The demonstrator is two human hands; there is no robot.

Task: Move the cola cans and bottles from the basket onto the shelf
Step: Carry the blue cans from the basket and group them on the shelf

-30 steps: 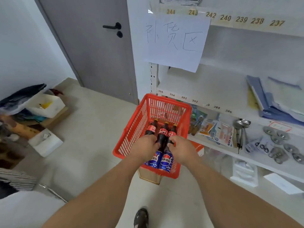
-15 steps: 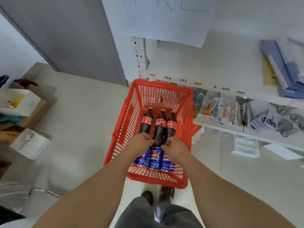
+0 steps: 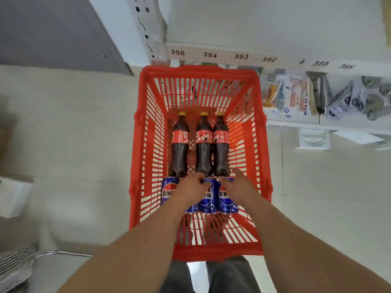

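Observation:
A red plastic basket (image 3: 137, 157) stands on the floor below me. Three cola bottles (image 3: 202, 144) with red labels and yellow caps lie side by side in it, caps pointing away. Three blue cola cans (image 3: 208, 199) lie in a row just in front of the bottle bases. My left hand (image 3: 190, 188) lies over the left can (image 3: 167, 192) with its fingers curled over the can's top end. My right hand (image 3: 240, 188) rests on the right can (image 3: 227, 200), index finger straight and touching the base of the right bottle. The shelf (image 3: 232, 58) with number labels is beyond the basket.
A lower shelf (image 3: 296, 121) at the right holds packaged goods and metal tools. A grey door (image 3: 53, 32) and a white shelf upright (image 3: 148, 28) are at the top left. White boxes (image 3: 12, 195) sit on the floor at the left. My legs show under the basket.
My view has tilted down and closer to the basket. Both hands have slid back from the bottles onto the cans.

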